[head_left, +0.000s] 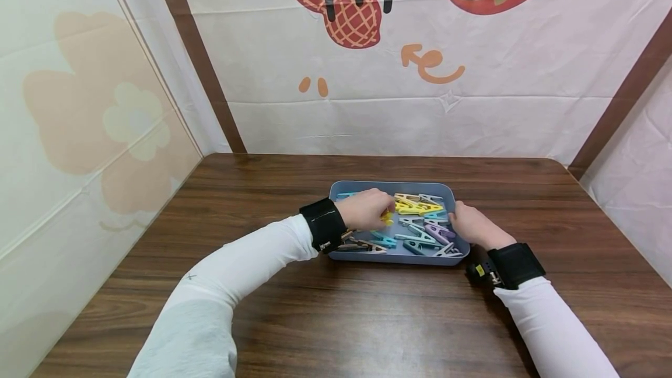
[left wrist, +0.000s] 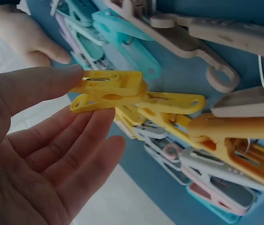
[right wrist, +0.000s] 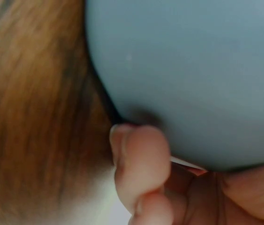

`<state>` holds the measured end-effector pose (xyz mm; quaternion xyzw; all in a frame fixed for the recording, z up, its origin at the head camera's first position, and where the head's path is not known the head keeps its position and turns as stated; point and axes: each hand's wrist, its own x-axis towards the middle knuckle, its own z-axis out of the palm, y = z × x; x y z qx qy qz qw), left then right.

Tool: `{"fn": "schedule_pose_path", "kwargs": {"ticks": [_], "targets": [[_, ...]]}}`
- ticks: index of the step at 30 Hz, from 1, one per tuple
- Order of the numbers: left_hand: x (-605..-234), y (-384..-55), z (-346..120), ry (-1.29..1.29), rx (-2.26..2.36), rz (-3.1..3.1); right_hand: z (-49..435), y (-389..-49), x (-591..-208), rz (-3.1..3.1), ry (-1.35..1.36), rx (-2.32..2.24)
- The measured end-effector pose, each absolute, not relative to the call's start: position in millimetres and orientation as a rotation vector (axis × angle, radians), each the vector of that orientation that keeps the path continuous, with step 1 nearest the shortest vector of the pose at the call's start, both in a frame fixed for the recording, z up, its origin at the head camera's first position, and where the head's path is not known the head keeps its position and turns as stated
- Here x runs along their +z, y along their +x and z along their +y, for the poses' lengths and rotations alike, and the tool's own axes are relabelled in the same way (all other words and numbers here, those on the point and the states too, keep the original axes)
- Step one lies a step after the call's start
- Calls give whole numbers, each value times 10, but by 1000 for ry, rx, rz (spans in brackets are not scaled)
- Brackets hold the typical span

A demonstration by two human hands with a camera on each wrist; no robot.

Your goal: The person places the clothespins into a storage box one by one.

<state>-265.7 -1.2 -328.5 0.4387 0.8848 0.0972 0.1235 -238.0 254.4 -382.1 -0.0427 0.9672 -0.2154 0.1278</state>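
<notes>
A blue-grey tray (head_left: 388, 185) holds several clothespins in different colours. Over its left half, my left hand (head_left: 364, 209) pinches a yellow clothespin (left wrist: 110, 84) between thumb and fingertips, with the other fingers stretched below it in the left wrist view. That clothespin overlaps another yellow clothespin (left wrist: 178, 101) in this view. At the tray's right side, my right hand (head_left: 478, 226) grips the rim, its fingers (right wrist: 146, 159) bent against the smooth outer wall (right wrist: 192, 84). Part of the grip is hidden behind the wall.
More yellow clothespins (head_left: 415, 207) lie near the tray's middle back. Purple (head_left: 438, 232), teal (head_left: 383, 239) and brown ones (head_left: 362, 245) lie about them. The tray stands on a dark wooden table (head_left: 336, 308), with a printed cloth (head_left: 367, 127) hanging behind its far edge.
</notes>
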Motion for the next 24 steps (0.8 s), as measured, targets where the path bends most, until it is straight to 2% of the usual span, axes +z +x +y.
{"fn": "schedule_pose_path", "kwargs": {"ticks": [24], "targets": [[-3399,-2673,202,1263,-10,2596,2529,-2375,-3819,2809,-99,-608]]}}
